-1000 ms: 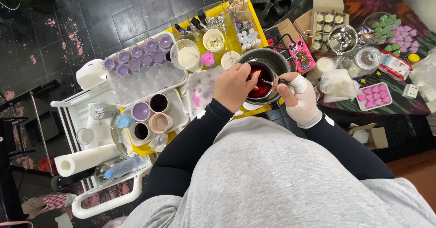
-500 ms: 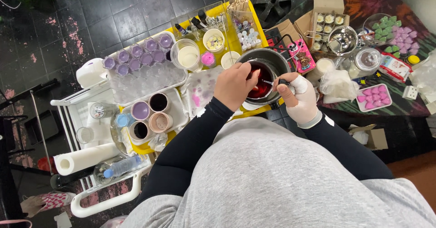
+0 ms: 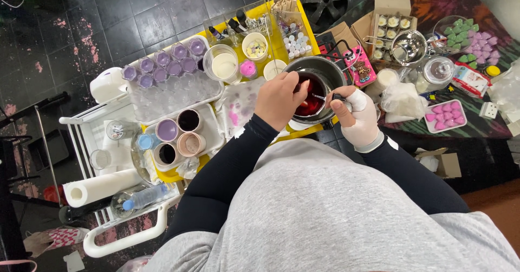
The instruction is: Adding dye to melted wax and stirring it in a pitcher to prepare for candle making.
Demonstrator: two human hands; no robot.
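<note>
Where the steel pot point(image 3: 325, 74) of dark red liquid sits centre-table, left hand point(image 3: 281, 99) covers its 8 o'clock rim, grip unclear. Bandaged right hand point(image 3: 355, 115), at 4 o'clock, pinches a thin stirrer point(image 3: 324, 96). Yellow tray point(image 3: 281, 36) at 11 o'clock.

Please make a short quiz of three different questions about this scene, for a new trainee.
1. True or false: the left hand is over the metal pot of red liquid.
2. Which hand is wrapped in white? A) left B) right C) both
3. Fill the gap: the small cups in the clear tray hold a filling of ____ colour.

Key:
1. True; it reaches over the pot's left rim.
2. B; the right hand has a white wrap and grips the pot's handle.
3. Purple.
</note>
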